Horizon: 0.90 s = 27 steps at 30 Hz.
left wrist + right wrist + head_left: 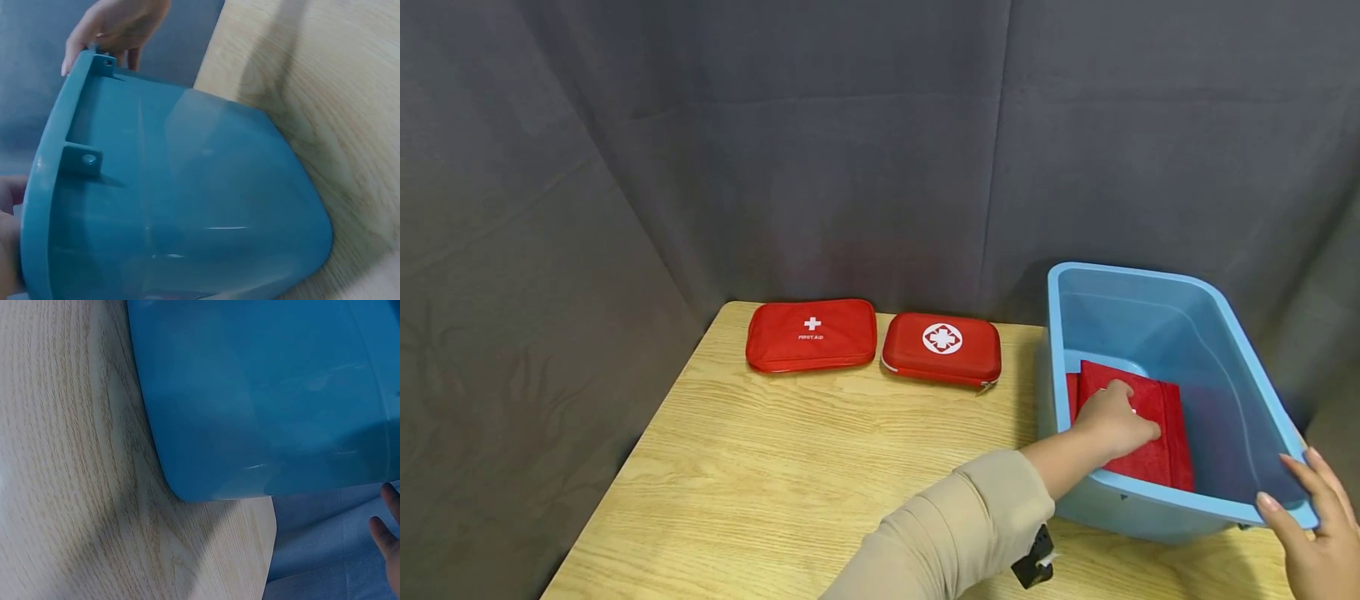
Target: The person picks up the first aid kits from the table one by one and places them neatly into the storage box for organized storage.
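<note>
The left hand [1112,421] is inside a blue bin [1153,275], its fingers spread over a red pouch [1150,454] that lies there on another red item [1072,387]; whether the fingertips touch the pouch cannot be told. Part of the left hand [7,234] shows beside the rim in the left wrist view. With thumb and fingers on either side of the rim, the right hand [1322,525] grips the bin's near right corner. The right hand [119,25] also appears at that corner in the left wrist view. Two of its fingers show in the right wrist view.
Two red first-aid cases stand outside the bin: a soft pouch [811,354] at the back left of the wooden table [760,467], and a zipped case [910,346] between it and the bin. Grey curtains [850,167] hang behind the table and at its left.
</note>
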Tool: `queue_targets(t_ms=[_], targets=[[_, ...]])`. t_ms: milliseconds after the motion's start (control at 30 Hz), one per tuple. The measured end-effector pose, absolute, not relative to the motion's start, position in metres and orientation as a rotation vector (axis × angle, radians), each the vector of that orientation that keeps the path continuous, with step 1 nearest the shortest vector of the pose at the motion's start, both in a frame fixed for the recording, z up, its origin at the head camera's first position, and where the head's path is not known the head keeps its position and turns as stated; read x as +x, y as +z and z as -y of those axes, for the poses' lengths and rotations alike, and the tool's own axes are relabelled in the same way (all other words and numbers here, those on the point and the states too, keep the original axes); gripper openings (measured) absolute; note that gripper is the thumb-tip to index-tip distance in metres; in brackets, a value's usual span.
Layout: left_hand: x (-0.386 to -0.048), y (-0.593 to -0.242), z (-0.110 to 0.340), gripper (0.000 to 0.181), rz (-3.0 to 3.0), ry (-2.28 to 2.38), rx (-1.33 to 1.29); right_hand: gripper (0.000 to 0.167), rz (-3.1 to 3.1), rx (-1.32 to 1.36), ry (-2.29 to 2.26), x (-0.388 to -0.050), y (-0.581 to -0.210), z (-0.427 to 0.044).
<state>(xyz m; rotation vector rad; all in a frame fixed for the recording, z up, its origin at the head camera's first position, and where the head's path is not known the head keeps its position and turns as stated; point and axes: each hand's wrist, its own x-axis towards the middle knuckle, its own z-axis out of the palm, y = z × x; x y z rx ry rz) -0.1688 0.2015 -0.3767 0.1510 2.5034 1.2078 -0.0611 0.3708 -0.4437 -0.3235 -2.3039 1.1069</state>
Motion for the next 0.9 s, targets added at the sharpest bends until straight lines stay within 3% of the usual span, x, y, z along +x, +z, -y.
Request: queue_targets(t_ms=[333, 900], targets=[[-0.164, -0.371, -0.17, 0.054, -2.618, 0.946, 0.813, 0.051, 2.221, -0.309, 1.238, -0.065, -0.442, -0.366], [-0.174, -0.37, -0.132, 0.047, -2.931, 0.838, 0.984, 0.051, 2.214, -0.343, 1.243, -0.064, -0.441, -0.368]])
